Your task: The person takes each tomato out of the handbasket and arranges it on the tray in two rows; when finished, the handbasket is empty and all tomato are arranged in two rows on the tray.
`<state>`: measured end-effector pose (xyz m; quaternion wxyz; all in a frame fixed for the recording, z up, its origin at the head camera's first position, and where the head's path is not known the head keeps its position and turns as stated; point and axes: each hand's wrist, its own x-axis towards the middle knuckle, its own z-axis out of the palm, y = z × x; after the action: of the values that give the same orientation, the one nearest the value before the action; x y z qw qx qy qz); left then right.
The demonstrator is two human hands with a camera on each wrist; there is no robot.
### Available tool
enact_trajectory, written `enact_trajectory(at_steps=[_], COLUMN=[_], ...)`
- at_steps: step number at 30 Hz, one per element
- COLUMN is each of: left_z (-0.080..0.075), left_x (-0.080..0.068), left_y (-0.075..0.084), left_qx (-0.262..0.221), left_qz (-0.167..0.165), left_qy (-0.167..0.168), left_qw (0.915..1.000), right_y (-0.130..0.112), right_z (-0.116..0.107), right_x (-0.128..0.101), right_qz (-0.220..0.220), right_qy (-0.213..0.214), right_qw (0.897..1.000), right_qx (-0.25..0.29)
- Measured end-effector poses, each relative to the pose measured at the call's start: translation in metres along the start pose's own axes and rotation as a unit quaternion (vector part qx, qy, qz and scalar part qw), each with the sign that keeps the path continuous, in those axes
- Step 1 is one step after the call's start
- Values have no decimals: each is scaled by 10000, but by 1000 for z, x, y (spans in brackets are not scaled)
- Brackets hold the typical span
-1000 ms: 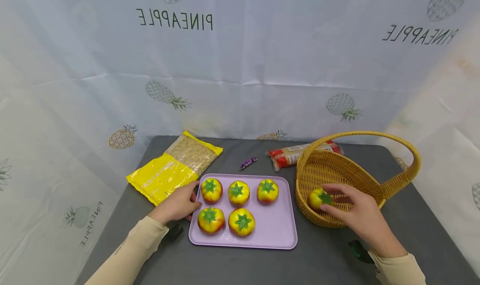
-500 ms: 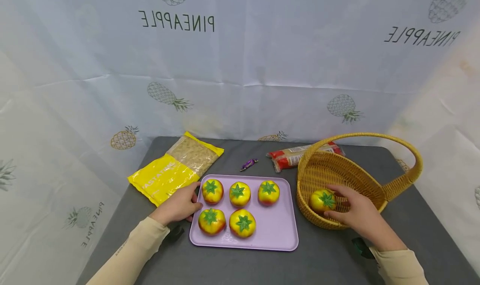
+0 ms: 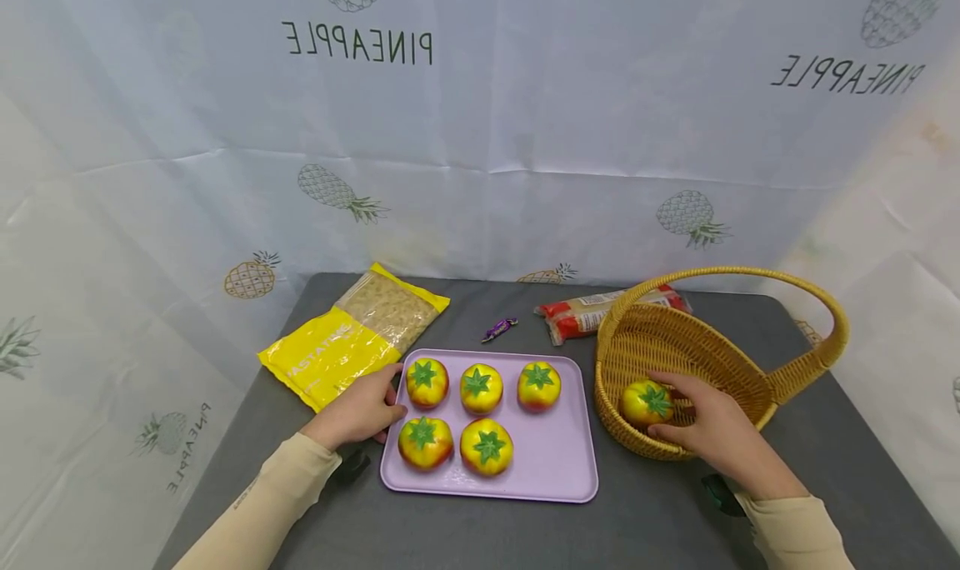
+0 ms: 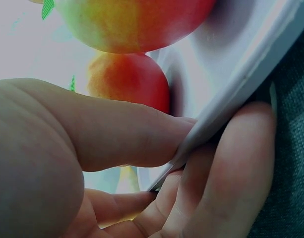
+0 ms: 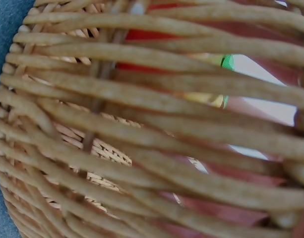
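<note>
A yellow-red toy tomato [image 3: 645, 402] with a green leafy top lies inside the tilted wicker basket [image 3: 675, 345], near its front wall.

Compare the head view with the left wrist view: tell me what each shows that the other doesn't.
Only the head view shows the right hand holding a tomato inside the wicker basket, plus the yellow bag and the candy. Only the left wrist view shows the thumb on top of the tray's edge with fingers beneath it. Both show the left hand at the purple tray with red-yellow tomatoes.
</note>
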<state>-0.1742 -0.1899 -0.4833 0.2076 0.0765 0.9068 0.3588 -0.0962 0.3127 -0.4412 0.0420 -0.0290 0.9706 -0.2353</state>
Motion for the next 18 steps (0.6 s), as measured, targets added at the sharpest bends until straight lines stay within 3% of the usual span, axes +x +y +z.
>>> enact_trajectory(at_steps=[18], left_z=[0], left_x=[0], left_y=[2], left_qx=[32], left_qz=[-40], left_qy=[-26], left_qw=[10000], right_y=[0], right_z=[5], right_x=[3], right_qz=[-156], right_qy=[131], right_qw=[9998], right_qx=[80])
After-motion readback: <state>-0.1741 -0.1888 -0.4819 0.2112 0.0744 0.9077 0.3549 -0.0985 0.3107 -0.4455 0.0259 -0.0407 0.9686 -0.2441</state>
